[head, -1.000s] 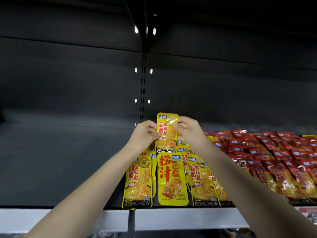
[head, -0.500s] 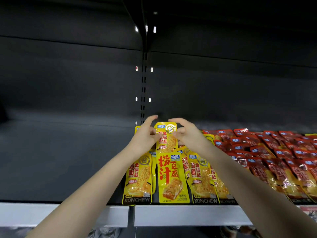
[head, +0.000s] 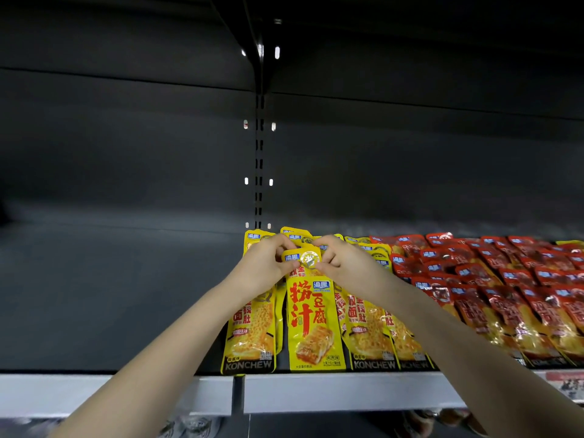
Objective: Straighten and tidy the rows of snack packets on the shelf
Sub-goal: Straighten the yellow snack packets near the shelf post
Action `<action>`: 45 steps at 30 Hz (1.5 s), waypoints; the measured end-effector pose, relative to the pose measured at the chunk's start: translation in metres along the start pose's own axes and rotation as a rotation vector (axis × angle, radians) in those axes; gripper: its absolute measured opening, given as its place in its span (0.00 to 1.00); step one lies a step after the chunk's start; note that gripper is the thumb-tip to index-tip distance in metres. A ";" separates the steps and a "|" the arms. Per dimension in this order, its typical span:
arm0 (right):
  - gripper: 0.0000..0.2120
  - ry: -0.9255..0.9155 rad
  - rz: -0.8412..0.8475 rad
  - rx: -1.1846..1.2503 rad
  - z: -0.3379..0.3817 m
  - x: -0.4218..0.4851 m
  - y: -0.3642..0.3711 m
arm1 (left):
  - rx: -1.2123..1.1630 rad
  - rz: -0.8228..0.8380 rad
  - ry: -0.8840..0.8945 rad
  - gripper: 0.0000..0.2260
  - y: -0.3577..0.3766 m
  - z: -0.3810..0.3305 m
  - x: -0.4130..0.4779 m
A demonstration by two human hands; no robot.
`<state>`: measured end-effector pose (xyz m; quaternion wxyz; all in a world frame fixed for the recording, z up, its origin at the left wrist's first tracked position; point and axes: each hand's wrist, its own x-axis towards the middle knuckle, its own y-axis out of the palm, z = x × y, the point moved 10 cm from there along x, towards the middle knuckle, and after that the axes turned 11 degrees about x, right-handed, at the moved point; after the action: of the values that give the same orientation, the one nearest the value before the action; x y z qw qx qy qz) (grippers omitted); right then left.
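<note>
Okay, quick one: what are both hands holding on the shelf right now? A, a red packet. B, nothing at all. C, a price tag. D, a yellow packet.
D: the left hand and right hand both pinch the top of a yellow packet; the red packets lie off to the right.
</note>
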<state>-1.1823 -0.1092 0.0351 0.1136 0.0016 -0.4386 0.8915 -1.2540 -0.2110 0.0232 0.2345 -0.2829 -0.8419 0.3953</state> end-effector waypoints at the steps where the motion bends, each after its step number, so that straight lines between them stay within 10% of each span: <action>1: 0.18 -0.004 0.009 -0.006 0.001 -0.003 -0.001 | 0.010 0.015 0.009 0.09 0.001 -0.001 0.000; 23: 0.16 -0.005 -0.076 -0.032 -0.028 -0.015 -0.021 | 0.482 0.034 0.226 0.25 0.025 -0.050 -0.014; 45: 0.04 -0.043 -0.179 -0.026 -0.043 -0.051 -0.054 | 0.620 0.057 0.214 0.12 0.049 -0.091 0.002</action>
<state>-1.1171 -0.0534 0.0456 0.1837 0.0583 -0.4504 0.8718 -1.1852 -0.1358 0.0370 0.3853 -0.2617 -0.6437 0.6072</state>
